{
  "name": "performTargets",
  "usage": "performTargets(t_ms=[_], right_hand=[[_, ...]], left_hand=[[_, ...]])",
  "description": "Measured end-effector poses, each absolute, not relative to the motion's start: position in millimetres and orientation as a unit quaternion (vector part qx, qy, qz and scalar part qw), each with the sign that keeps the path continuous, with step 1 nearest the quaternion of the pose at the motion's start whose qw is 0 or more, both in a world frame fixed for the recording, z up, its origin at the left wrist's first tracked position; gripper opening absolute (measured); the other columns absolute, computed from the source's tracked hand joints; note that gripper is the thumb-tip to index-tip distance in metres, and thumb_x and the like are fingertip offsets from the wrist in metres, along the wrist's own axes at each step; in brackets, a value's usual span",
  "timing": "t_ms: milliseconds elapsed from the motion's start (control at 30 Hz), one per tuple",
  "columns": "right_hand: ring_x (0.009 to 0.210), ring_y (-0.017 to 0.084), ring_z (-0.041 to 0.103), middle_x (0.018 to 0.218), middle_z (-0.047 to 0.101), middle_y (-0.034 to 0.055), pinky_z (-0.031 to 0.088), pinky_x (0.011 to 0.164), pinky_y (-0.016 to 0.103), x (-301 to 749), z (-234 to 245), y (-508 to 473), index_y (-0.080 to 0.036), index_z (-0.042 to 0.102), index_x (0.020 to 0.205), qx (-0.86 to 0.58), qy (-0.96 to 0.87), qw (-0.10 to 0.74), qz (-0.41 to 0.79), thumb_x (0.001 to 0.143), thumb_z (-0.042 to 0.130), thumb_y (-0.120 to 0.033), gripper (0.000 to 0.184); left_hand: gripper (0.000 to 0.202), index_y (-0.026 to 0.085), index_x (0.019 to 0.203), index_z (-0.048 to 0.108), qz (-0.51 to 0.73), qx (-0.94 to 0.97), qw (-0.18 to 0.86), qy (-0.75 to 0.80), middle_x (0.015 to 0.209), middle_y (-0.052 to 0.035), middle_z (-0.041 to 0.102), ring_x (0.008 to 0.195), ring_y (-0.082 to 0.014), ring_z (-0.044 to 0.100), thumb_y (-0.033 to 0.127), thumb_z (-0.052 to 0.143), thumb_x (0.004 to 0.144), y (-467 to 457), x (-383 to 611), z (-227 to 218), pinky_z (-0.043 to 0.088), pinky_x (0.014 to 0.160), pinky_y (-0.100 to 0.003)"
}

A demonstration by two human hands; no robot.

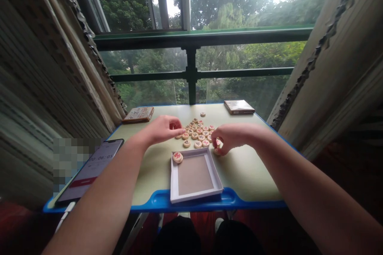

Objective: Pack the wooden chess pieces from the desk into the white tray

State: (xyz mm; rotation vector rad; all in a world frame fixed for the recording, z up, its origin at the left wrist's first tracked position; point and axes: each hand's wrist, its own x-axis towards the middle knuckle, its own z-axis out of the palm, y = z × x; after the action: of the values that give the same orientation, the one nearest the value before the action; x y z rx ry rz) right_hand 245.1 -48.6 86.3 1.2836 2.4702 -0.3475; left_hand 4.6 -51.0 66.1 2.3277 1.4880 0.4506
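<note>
While pieces cluster nearby, right fingers pinch a disc.

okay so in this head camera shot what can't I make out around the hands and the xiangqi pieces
All in the head view:
Face of the xiangqi piece at the right hand: largely covered by its fingers.
Whether the left hand touches a piece: its fingers hide any contact.
Character on the farthest piece: too small.
Both forearms: cut off by the picture's edges.
</note>
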Motion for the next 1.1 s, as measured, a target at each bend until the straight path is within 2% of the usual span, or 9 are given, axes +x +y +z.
performTargets(t_ms=[67, 133, 200, 333, 500, 667, 767, 900, 1100], right_hand=[[0.058, 0.013, 0.05, 0.079, 0.063, 0.0015, 0.029, 0.049, 0.021, 243.0, 83.4, -49.0, -0.023, 0.066, 0.092, 0.447, 0.872, 0.167, -0.111, 0.059, 0.062, -0.033, 0.035], [0.058, 0.013, 0.051, 0.08, 0.064, 0.0018, 0.03, 0.048, 0.021, 240.6, 82.2, -51.1, -0.023, 0.066, 0.095, 0.444, 0.874, 0.168, -0.105, 0.059, 0.062, -0.032, 0.037], [0.057, 0.013, 0.051, 0.079, 0.064, 0.0024, 0.03, 0.047, 0.022, 238.6, 83.2, -54.9, -0.023, 0.065, 0.097, 0.444, 0.874, 0.171, -0.099, 0.059, 0.062, -0.031, 0.039], [0.054, 0.012, 0.049, 0.074, 0.063, 0.0027, 0.029, 0.046, 0.022, 237.7, 88.8, -63.7, -0.022, 0.066, 0.094, 0.45, 0.876, 0.154, -0.078, 0.061, 0.059, -0.027, 0.034], [0.054, 0.011, 0.048, 0.071, 0.062, 0.0022, 0.029, 0.047, 0.021, 234.3, 93.7, -68.2, -0.023, 0.066, 0.086, 0.459, 0.886, 0.05, -0.053, 0.064, 0.056, -0.031, 0.025], [0.054, 0.009, 0.046, 0.07, 0.06, 0.0009, 0.028, 0.049, 0.02, 216.8, 91.3, -81.1, -0.021, 0.063, 0.088, 0.386, 0.919, -0.047, -0.067, 0.067, 0.056, -0.03, 0.023], [0.053, 0.008, 0.045, 0.069, 0.061, -0.0012, 0.027, 0.048, 0.02, 204.6, 83.7, -93.2, -0.023, 0.064, 0.088, 0.333, 0.937, -0.021, -0.099, 0.066, 0.059, -0.03, 0.024], [0.054, 0.012, 0.049, 0.067, 0.062, -0.0003, 0.028, 0.048, 0.021, 194.0, 73.6, -103.3, -0.025, 0.066, 0.085, 0.314, 0.946, 0.031, -0.077, 0.065, 0.058, -0.033, 0.024], [0.055, 0.014, 0.052, 0.068, 0.063, 0.0014, 0.028, 0.048, 0.022, 191.9, 75.8, -103.9, -0.027, 0.066, 0.094, 0.32, 0.945, 0.054, -0.036, 0.068, 0.052, -0.027, 0.029]], left_hand=[[0.054, 0.02, 0.107, 0.059, 0.104, 0.825, 0.244, 0.499, 0.08, -0.0013, 0.061, 0.069, -0.0144, 0.054, 0.052, 0.061, 0.063, -65.8, 3.0, 77.3, 0.039, 0.062, -0.023], [0.064, 0.025, 0.114, 0.055, 0.043, 0.83, 0.282, 0.479, 0.085, 0.0009, 0.057, 0.073, -0.0136, 0.053, 0.049, 0.068, 0.055, -76.3, 0.6, 82.4, 0.038, 0.064, -0.021], [0.066, 0.027, 0.112, 0.055, 0.007, 0.834, 0.288, 0.471, 0.087, 0.0017, 0.055, 0.076, -0.014, 0.051, 0.048, 0.071, 0.051, -80.7, -1.7, 82.4, 0.037, 0.065, -0.021], [0.056, 0.025, 0.101, 0.059, -0.027, 0.84, 0.259, 0.476, 0.086, 0.0015, 0.053, 0.075, -0.0148, 0.05, 0.048, 0.07, 0.051, -77.6, -2.4, 77.6, 0.035, 0.062, -0.021], [0.039, 0.023, 0.09, 0.063, -0.045, 0.845, 0.247, 0.472, 0.077, 0.0023, 0.055, 0.064, -0.0122, 0.048, 0.045, 0.065, 0.058, -75.7, 2.6, 76.3, 0.033, 0.055, -0.021], [0.034, 0.022, 0.086, 0.067, -0.016, 0.847, 0.27, 0.457, 0.076, 0.0019, 0.06, 0.065, -0.0116, 0.05, 0.044, 0.065, 0.06, -77.3, 4.2, 78.3, 0.034, 0.055, -0.02], [0.03, 0.022, 0.083, 0.07, -0.004, 0.845, 0.285, 0.453, 0.074, 0.002, 0.062, 0.065, -0.0113, 0.051, 0.041, 0.065, 0.06, -76.0, 2.4, 79.5, 0.033, 0.054, -0.02], [0.028, 0.02, 0.08, 0.073, 0.008, 0.84, 0.3, 0.452, 0.066, 0.0014, 0.064, 0.062, -0.0117, 0.051, 0.041, 0.063, 0.063, -72.3, -1.2, 78.8, 0.033, 0.054, -0.021], [0.029, 0.015, 0.078, 0.072, 0.075, 0.829, 0.341, 0.437, 0.068, -0.0015, 0.066, 0.066, -0.0135, 0.053, 0.038, 0.062, 0.064, -66.1, -4.6, 74.4, 0.036, 0.059, -0.021]])
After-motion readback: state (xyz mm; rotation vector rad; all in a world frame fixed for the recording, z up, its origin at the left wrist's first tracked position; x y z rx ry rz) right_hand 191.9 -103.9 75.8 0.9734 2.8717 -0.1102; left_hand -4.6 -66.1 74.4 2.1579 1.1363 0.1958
